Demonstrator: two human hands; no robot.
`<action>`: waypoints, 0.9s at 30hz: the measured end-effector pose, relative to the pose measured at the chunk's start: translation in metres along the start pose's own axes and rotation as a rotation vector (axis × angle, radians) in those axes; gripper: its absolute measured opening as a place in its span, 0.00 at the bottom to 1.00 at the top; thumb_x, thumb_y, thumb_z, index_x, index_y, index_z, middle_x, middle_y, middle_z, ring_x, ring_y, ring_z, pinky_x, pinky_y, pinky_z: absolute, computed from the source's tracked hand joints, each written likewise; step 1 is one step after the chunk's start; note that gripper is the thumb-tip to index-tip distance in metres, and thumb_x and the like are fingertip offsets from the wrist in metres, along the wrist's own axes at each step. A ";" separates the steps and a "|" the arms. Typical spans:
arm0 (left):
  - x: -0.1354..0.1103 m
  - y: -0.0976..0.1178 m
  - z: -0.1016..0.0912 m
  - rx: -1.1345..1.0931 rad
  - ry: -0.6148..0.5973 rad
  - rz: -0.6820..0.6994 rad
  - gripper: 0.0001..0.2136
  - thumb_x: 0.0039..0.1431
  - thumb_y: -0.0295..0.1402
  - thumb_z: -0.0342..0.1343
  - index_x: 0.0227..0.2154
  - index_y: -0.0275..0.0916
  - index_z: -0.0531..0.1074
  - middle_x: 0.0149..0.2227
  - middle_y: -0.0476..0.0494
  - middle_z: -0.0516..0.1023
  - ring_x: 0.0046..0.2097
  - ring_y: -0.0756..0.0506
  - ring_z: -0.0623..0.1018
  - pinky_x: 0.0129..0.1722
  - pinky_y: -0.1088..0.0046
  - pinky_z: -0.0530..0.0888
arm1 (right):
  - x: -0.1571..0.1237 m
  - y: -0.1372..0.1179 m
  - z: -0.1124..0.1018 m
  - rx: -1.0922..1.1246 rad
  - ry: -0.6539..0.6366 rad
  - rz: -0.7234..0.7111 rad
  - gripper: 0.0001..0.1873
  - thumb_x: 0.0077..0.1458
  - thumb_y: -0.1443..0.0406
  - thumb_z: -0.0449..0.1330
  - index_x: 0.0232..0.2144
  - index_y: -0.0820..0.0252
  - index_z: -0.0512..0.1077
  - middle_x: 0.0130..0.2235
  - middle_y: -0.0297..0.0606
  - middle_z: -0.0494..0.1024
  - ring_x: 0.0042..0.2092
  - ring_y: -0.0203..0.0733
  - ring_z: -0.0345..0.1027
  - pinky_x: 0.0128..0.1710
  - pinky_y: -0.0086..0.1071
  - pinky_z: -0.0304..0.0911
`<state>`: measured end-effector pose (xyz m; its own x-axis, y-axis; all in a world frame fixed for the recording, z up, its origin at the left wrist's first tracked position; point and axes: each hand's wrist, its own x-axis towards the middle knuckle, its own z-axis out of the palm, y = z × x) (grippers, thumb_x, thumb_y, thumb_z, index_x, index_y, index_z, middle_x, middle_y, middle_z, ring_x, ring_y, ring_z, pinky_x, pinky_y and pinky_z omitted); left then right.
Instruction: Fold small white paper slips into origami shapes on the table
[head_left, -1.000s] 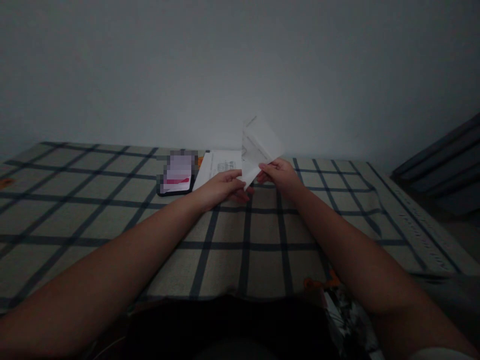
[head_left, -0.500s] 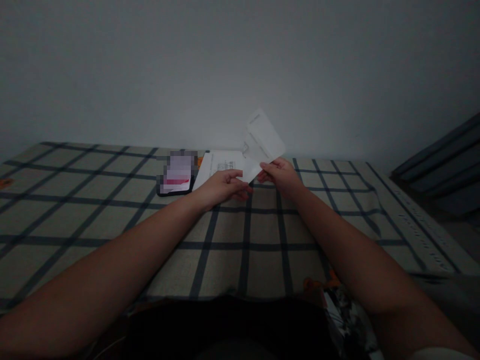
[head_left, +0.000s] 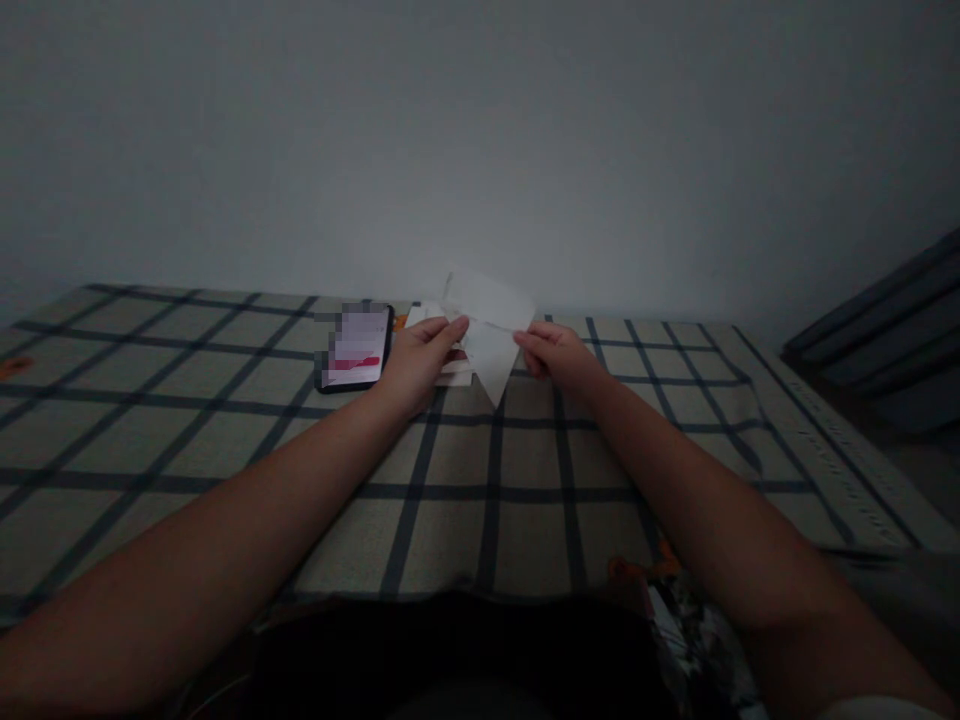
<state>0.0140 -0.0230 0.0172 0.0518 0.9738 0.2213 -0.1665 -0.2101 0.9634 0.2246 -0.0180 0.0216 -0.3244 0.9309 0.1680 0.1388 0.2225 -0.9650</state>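
Note:
A folded white paper [head_left: 493,350] is stretched between my two hands, with a pointed corner hanging toward me and a crease or edge across its middle. My left hand [head_left: 427,352] pinches its left side, thumb on top. On the right side, the thumb and fingers of my right hand [head_left: 553,350] are closed on the edge. Behind my left hand lies a white printed sheet or booklet [head_left: 456,379], mostly covered by the hand and the folded paper.
A phone [head_left: 360,345] with a lit, partly pixelated screen lies left of my left hand. Checked cloth [head_left: 457,540] covers the table up to a plain wall [head_left: 480,140]. Something orange and patterned [head_left: 660,590] shows near my right forearm.
The folded paper has swung down and left from its raised, tilted position, its point now toward me. My left hand has gone from loosely spread fingers to a pinch on it.

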 end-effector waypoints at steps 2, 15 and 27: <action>-0.002 0.003 0.000 0.096 0.003 0.120 0.18 0.52 0.45 0.63 0.19 0.37 0.69 0.25 0.51 0.68 0.30 0.52 0.70 0.32 0.77 0.69 | 0.000 -0.002 0.000 0.024 0.067 -0.027 0.20 0.56 0.52 0.61 0.22 0.60 0.66 0.15 0.25 0.64 0.17 0.27 0.54 0.17 0.23 0.48; -0.005 0.009 0.001 0.050 -0.064 0.157 0.15 0.49 0.34 0.63 0.41 0.40 0.75 0.32 0.49 0.77 0.31 0.51 0.75 0.30 0.76 0.73 | 0.006 0.005 0.001 0.241 0.198 -0.112 0.19 0.46 0.56 0.68 0.39 0.57 0.73 0.44 0.39 0.79 0.44 0.41 0.75 0.29 0.26 0.70; 0.000 0.007 -0.007 0.270 -0.026 0.079 0.16 0.50 0.45 0.64 0.32 0.35 0.78 0.30 0.45 0.79 0.31 0.49 0.75 0.34 0.73 0.71 | 0.002 -0.002 -0.005 0.365 0.008 -0.030 0.21 0.44 0.58 0.70 0.41 0.56 0.72 0.45 0.38 0.77 0.48 0.43 0.73 0.34 0.28 0.72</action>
<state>0.0059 -0.0237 0.0229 0.0753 0.9518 0.2974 0.0967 -0.3038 0.9478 0.2280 -0.0147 0.0244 -0.3153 0.9281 0.1980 -0.2141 0.1337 -0.9676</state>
